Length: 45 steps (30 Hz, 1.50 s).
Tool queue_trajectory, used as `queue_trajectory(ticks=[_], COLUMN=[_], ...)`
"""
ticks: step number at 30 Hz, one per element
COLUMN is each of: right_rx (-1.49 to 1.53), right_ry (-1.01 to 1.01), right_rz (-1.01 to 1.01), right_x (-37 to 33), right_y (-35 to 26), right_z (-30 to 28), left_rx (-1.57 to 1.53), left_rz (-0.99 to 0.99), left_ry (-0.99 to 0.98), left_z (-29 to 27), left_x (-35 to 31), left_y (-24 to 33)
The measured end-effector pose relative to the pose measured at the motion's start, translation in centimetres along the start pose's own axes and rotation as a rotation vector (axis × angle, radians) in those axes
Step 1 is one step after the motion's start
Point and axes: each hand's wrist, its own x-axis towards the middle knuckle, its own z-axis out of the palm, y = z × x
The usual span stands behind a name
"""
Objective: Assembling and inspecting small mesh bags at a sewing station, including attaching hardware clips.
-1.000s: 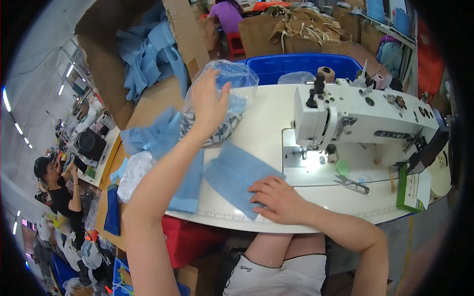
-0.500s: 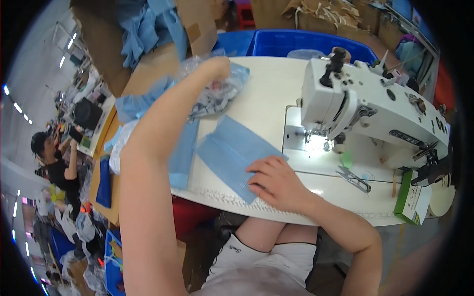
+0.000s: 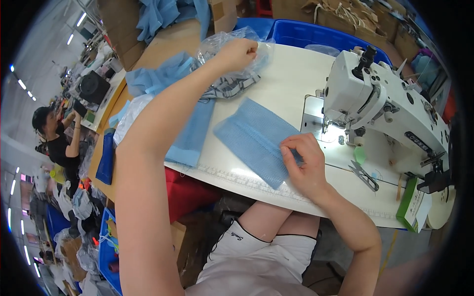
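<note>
A piece of blue mesh fabric lies flat on the white sewing table. Its right edge is between the thumb and curled fingers of my right hand, to the left of the sewing machine's needle area. Farther off, my left hand is closed on a crumpled clear plastic bag; its fingertips are partly hidden. Grey-and-white checked fabric shows beneath that bag. Under my left forearm lies another blue mesh piece, partly covered, with bunched blue mesh beyond it.
The white sewing machine stands at the right. Near it lie thread snips and a green-and-white box. A blue bin stands behind the table, a cardboard box at far left. Another person works at left.
The view has shifted, so the table appears farther right. My right hand has gone from resting spread on the mesh to curled at its right edge. More of my left hand and the checked fabric shows.
</note>
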Motion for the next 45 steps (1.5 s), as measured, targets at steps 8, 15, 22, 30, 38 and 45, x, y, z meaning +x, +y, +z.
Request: queue_trajectory(ticks=[8,15,22,30,38,45], right_rx=[-0.015,-0.024,-0.069,-0.042,-0.042,-0.014], right_ry=[-0.002,-0.032,-0.08,-0.139,-0.104,-0.108], right_rz=[0.035,0.043,0.031,0.048,0.092,0.071], right_x=[-0.2,-0.1,-0.2,0.2,-0.4,-0.1], right_y=[0.6,0.5,0.3,0.0,0.4,-0.1], right_z=[0.1,0.4,-0.2,0.3,0.0,0.5], left_rx=[-0.258,0.287,0.287,0.229,0.282,-0.07], left_rz=[-0.013,-0.324,-0.12,-0.243,-0.304,-0.327], left_ry=[0.088,-0.306,-0.399,-0.316,0.165,0.858], left_z=[-3.8,-7.9,-5.6,-4.2,-2.2,-7.1], left_x=[-0.7,-1.7,-4.5,-5.5,-4.7,-7.5], left_y=[-1.1,-4.7,-4.4,-7.3,-0.5,-0.8])
